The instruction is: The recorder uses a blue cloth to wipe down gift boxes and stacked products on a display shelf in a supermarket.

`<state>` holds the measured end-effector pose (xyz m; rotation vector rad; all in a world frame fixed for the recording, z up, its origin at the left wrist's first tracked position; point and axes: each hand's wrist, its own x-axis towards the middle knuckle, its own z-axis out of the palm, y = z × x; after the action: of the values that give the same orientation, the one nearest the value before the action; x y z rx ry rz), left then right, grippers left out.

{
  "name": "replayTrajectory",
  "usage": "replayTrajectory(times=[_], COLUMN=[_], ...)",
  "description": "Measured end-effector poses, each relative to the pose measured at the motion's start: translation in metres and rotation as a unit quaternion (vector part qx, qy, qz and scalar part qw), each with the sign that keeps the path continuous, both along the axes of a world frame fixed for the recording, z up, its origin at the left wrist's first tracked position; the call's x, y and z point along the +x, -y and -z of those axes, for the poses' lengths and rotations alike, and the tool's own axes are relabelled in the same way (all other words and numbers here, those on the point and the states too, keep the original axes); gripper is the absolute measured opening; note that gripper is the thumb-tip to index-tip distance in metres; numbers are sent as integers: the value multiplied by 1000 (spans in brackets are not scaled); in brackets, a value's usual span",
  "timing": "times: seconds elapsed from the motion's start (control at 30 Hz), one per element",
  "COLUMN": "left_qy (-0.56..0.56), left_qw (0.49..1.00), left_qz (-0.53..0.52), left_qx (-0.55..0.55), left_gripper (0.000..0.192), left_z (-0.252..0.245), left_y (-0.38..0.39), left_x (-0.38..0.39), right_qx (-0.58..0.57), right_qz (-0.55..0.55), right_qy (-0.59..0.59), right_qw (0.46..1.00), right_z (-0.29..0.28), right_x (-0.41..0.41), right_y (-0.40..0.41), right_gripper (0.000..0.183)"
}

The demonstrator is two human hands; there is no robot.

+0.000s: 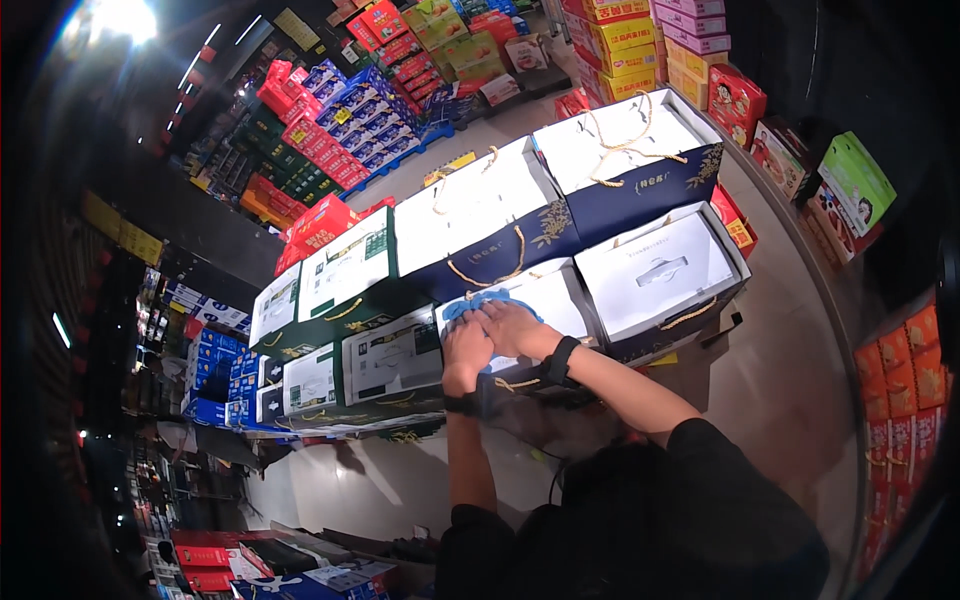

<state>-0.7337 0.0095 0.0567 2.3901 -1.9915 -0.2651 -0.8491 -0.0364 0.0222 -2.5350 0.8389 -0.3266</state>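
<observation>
Both my hands rest close together on a blue cloth (517, 298), which lies on top of a white box in a dark blue gift bag (559, 300). My left hand (466, 346) presses on the cloth's left side. Beside it, my right hand (510, 327) lies on the cloth with its fingers over or near the left one. Whether the fingers grip the cloth cannot be told. A rope handle (517, 385) hangs at the bag's near side. Another white box with a cut-out grip (652, 271) stands in a bag to the right.
Two larger dark blue bags with white boxes (480, 202) and rope handles stand behind. Dark green gift bags (394, 360) are at the left. Stacked red and blue cartons (367, 120) stand farther back. At the right, a curved edge runs past a green carton (855, 180) and orange boxes (900, 360).
</observation>
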Motion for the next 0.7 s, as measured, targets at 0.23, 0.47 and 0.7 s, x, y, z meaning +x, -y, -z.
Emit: replayTrajectory(times=[0.23, 0.47, 0.7], left_qy=[10, 33, 44], left_qw=[1000, 994, 992], left_qz=[-14, 48, 62], left_qx=[24, -87, -105], left_gripper=[32, 31, 30], left_z=[-19, -4, 5], left_y=[-25, -83, -86], left_x=[-21, -27, -24], right_qx=[0, -134, -151], right_qz=[-32, -5, 49], right_qy=[-18, -47, -54], right_qw=[999, 990, 986], right_z=[-14, -10, -9], right_x=[-13, -15, -20], right_y=[-15, -68, -79], right_gripper=[52, 42, 57])
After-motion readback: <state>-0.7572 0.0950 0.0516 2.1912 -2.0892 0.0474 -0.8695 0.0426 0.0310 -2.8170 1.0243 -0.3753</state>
